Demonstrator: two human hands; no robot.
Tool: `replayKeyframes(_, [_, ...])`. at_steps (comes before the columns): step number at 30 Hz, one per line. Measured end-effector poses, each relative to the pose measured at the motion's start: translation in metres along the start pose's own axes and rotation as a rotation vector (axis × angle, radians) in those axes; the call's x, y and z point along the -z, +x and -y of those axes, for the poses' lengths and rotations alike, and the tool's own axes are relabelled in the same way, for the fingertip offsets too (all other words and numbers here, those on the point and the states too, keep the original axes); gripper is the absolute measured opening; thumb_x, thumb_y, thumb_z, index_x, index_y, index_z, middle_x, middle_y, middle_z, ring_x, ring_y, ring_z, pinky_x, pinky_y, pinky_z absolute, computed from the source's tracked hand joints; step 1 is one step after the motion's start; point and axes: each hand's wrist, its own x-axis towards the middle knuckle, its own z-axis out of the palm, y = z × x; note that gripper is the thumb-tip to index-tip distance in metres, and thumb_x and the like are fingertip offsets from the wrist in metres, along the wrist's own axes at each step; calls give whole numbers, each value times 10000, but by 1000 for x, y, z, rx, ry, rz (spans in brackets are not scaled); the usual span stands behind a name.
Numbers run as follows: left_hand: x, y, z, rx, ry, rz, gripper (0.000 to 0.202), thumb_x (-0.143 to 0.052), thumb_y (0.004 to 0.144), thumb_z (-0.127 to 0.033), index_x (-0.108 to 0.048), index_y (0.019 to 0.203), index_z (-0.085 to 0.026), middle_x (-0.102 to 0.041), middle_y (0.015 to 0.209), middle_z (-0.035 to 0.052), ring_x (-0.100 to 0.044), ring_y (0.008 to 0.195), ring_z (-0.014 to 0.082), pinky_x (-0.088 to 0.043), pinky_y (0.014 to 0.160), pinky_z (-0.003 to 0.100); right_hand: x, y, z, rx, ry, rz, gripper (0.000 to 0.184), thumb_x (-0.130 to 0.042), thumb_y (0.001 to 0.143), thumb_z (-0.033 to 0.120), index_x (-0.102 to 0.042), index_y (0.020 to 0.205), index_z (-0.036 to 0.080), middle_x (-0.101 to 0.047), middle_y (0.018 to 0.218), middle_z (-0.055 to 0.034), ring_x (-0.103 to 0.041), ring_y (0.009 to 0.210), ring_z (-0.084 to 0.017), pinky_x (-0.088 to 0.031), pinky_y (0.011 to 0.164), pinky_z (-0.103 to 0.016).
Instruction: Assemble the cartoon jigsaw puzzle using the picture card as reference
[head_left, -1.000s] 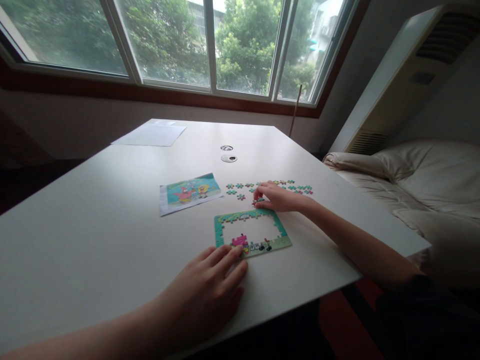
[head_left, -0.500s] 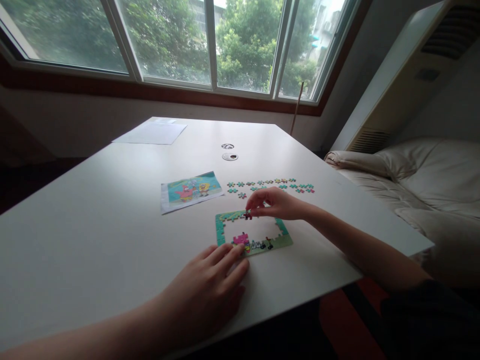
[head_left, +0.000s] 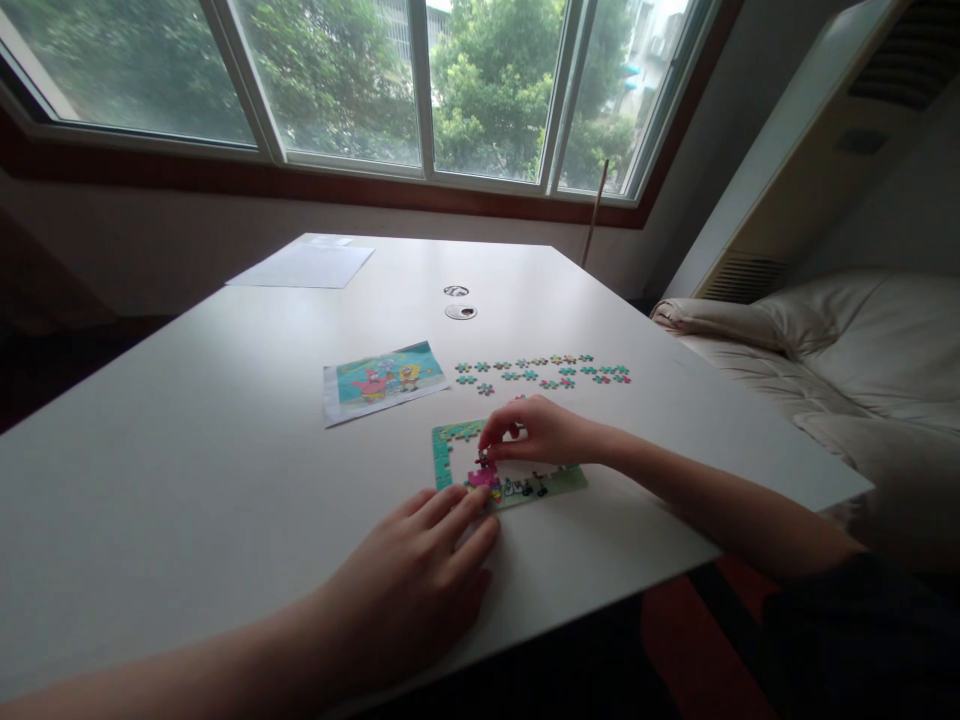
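White table (head_left: 225,430) fills mid-frame; window (head_left: 341,90) along the top, pale sofa (head_left: 862,345) at right. Puzzle (head_left: 441,462) at lower centre — left hand (head_left: 431,555) rests on its near edge, fingers loosely extended. Right hand (head_left: 544,428) pinches a small piece (head_left: 482,458), fingertips closed — just beyond the pink patch (head_left: 483,479), contact unclear.

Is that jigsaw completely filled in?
No, partly filled: inside the jigsaw border, bare white shows beside the pink section.
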Motion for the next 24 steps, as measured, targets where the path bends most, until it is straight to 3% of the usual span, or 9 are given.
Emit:
replayKeyframes(9, [1,0,1,-4,3,-15,247,-433,858,-181,-571,1061,-148,-583,1170,128,-554,985,276,-480,809,423,-3,1,1,38,-152,-45,107,-618,756,137,-675,844,161,-695,793,-17,-588,721,-115,-435,714,-243])
replayKeyframes(13, [1,-1,1,-7,5,-14,245,-428,864,-177,-572,1060,-148,-583,1171,127,-555,983,274,-481,807,420,-5,1,-1,99,-193,-60,62,-631,764,179,-666,813,164,-679,754,-18,-590,740,-128,-426,773,-270])
replayKeyframes(24, [1,1,1,-6,14,-8,252,-428,856,-174,-574,1060,-149,-582,1178,129,-556,990,278,-481,810,423,-5,1,-1,118,-211,-44,53,-624,773,188,-649,805,154,-657,720,-21,-576,705,-124,-421,772,-272])
